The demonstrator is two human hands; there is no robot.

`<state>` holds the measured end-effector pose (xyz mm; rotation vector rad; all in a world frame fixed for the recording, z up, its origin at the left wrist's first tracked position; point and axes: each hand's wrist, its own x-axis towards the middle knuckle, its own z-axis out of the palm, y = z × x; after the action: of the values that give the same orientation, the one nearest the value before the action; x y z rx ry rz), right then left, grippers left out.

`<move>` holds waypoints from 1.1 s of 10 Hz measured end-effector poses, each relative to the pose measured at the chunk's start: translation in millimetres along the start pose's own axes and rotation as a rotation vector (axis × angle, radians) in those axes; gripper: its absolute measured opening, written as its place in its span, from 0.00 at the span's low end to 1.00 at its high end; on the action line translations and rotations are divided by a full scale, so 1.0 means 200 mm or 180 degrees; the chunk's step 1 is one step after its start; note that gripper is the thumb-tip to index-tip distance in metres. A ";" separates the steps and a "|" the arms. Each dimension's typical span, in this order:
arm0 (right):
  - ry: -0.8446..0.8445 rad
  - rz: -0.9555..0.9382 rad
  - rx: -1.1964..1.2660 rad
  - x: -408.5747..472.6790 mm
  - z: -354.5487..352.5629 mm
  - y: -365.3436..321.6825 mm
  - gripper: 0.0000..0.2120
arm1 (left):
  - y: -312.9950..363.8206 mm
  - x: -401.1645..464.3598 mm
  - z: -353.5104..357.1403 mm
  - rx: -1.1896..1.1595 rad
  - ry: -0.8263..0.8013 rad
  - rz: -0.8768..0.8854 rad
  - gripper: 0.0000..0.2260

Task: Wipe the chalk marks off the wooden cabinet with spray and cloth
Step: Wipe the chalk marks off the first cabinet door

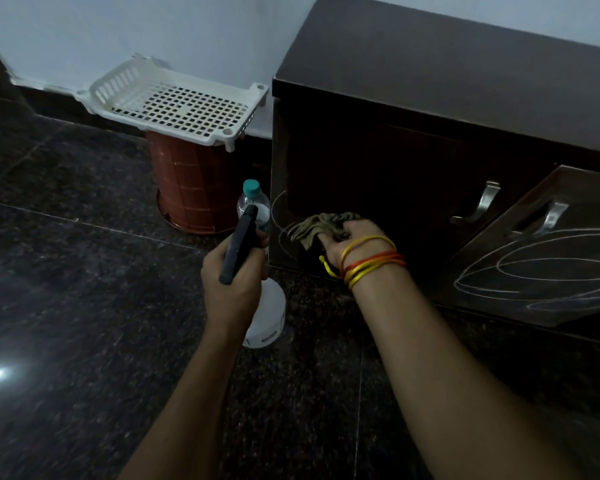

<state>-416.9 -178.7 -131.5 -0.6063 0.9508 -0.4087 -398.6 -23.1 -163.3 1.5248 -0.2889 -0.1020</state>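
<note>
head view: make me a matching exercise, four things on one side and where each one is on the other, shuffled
Things:
1. spray bottle
2. cloth
3. white basket
4. water bottle

Places:
A. on top of the brown bin
B. held in the right hand against the cabinet
C. standing on the floor by the cabinet's corner
D. gripped in the left hand

Pairs: 1-D, 2-B, 3-A, 4-C
</note>
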 end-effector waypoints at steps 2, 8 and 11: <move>0.0139 0.0590 -0.0751 0.33 -0.16 0.28 0.21 | -0.07 0.02 -0.01 0.0068 0.0017 0.0005 0.07; 0.0322 0.0681 0.0427 0.22 -0.06 0.32 0.22 | -0.09 0.02 -0.09 0.0173 0.0066 -0.0161 0.15; 0.0300 0.0515 0.0780 -0.10 0.21 -0.01 0.21 | 0.04 0.02 -0.10 -0.0013 0.0261 -0.0035 0.12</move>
<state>-391.9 -156.3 -100.2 -0.2872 1.0137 -0.4042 -391.4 -3.5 -156.1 1.5226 -0.2148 -0.0486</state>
